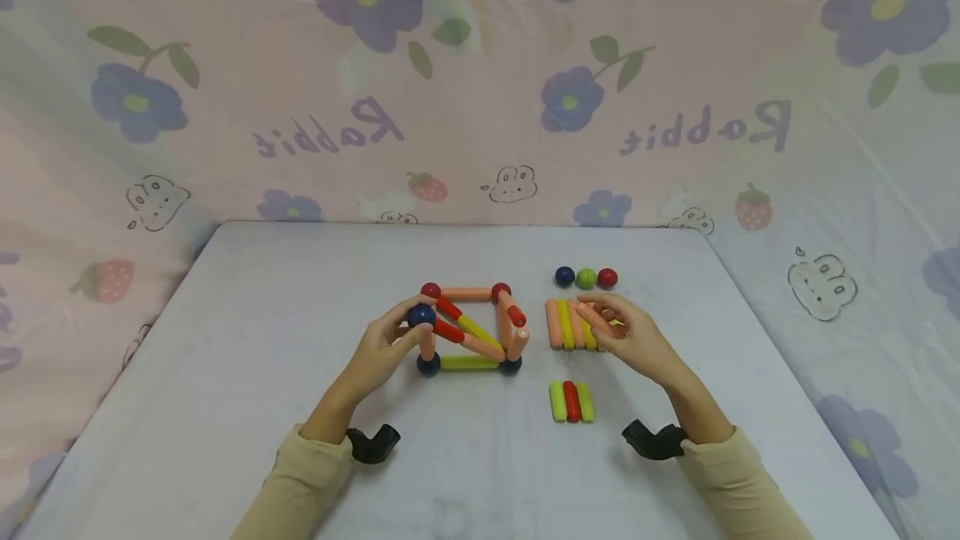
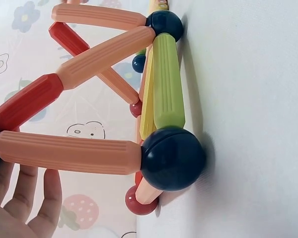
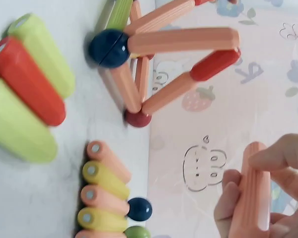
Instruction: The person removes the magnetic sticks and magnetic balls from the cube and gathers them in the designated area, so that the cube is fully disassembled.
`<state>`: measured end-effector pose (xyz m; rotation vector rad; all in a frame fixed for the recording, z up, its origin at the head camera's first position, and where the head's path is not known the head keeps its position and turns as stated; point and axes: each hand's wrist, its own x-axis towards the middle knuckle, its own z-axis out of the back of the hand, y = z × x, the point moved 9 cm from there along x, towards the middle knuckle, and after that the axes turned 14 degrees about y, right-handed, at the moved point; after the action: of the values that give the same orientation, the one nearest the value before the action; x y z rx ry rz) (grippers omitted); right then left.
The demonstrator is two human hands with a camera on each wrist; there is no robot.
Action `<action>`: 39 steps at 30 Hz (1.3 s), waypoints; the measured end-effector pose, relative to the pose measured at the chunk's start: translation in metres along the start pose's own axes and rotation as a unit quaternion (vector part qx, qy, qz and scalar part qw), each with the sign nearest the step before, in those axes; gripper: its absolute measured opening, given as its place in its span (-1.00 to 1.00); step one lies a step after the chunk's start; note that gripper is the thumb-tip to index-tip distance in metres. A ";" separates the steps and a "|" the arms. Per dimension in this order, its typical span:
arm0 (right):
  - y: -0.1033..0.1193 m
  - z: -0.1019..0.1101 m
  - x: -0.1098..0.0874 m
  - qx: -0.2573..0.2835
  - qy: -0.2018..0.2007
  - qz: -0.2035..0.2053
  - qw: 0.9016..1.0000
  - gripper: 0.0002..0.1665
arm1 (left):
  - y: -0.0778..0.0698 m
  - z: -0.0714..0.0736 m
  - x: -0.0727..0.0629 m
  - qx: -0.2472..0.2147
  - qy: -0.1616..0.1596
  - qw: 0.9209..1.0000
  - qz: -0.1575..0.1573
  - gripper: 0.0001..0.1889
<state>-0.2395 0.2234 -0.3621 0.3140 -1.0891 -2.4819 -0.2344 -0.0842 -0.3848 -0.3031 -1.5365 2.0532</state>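
Note:
My left hand (image 1: 381, 352) pinches a dark blue ball (image 1: 422, 315) at the top left of a frame of magnetic rods and balls. A peach rod (image 2: 64, 152) joins that ball to a blue corner ball (image 2: 173, 158) on the table, and a red rod (image 1: 447, 331) with a peach one slopes down to the right front corner. Near that corner a peach rod (image 1: 517, 344) rises with its top end free. Two red balls (image 1: 431, 291) mark the back corners. My right hand (image 1: 633, 340) holds a loose peach rod (image 3: 253, 193) between thumb and fingers, above the rod row.
Under the right hand lies a row of peach and yellow rods (image 1: 566, 325). Behind it sit a blue ball (image 1: 565, 277), a green ball (image 1: 586, 278) and a red ball (image 1: 607, 278). Closer to me are two green rods (image 1: 557, 402) with a red rod (image 1: 572, 402) between them.

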 end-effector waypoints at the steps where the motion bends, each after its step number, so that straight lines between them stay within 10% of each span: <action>1: -0.003 0.002 -0.001 0.001 0.002 -0.004 1.000 -0.50 | 0.000 0.000 0.000 0.000 0.000 1.000 -0.001 -0.61; 39: -0.146 0.041 0.003 0.114 0.008 -0.242 0.964 -0.28 | 0.004 0.000 0.002 -0.017 0.004 1.000 -0.008 -0.60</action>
<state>-0.2972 0.3375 -0.4431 0.7457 -1.4353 -2.7576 -0.2368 -0.0840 -0.3882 -0.3108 -1.5649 2.0142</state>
